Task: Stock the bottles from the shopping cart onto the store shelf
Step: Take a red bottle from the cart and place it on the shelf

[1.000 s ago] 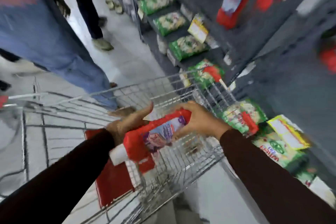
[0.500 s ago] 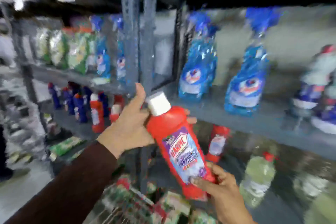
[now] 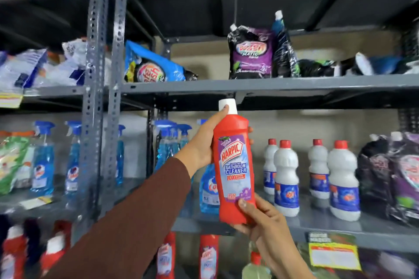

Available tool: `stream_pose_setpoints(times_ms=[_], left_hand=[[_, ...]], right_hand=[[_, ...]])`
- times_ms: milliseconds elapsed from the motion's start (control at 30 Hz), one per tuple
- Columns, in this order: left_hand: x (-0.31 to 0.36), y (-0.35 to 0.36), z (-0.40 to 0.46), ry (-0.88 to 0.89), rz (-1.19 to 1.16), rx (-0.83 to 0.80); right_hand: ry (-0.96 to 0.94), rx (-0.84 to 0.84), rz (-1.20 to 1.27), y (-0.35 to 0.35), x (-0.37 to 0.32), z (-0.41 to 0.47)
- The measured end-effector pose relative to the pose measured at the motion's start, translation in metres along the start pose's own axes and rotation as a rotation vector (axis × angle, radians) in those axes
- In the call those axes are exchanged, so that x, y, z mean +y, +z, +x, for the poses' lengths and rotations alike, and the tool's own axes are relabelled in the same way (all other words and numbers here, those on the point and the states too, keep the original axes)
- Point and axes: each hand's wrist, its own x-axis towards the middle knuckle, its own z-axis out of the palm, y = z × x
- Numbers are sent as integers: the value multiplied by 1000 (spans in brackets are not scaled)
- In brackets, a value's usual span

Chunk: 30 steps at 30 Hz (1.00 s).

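1. You face a grey metal shelf (image 3: 260,85) rack stocked with cleaning goods, a pale wall behind it.
2. Your left hand (image 3: 201,147) is clenched round the upper half of a red bottle (image 3: 234,165), its forefinger reaching up to the white cap (image 3: 227,106).
3. Your right hand (image 3: 267,224) grasps the bottle's base from below, thumb laid on the label's lower corner.
4. The bottle stands upright in the air in front of the middle shelf, its cap just under the edge of the shelf above.
5. Behind it stand blue spray bottles (image 3: 172,142); to the right, white bottles (image 3: 343,181) with red caps sit in a row.
6. Dark pouches (image 3: 250,52) stand on the upper shelf, and more red bottles (image 3: 208,256) show on the shelf below.
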Motion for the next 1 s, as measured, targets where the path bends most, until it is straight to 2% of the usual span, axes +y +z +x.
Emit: stream_pose_setpoints(times_ms=[233, 367, 467, 567, 633, 767, 833, 1000], left_hand=[[-7, 1, 9, -15, 113, 65], [-14, -14, 3, -10, 424, 112], [-23, -27, -16, -71, 651, 89], [-50, -47, -47, -161, 790, 76], [-80, -66, -67, -208, 813, 121], [-151, -94, -110, -351, 921, 140], [-209, -124, -116, -499, 916, 150], [-262, -146, -126, -539, 927, 171]], right_hand=[[16, 2, -18, -16, -1, 4], [52, -2, -102, -21, 15, 2], [118, -56, -181, -26, 37, -3], [252, -132, -253, -31, 74, -14], [340, -163, -289, -35, 104, -24], [436, -193, -427, -45, 170, -45], [511, -236, -479, -60, 239, -40], [546, -191, -613, -69, 304, -31]])
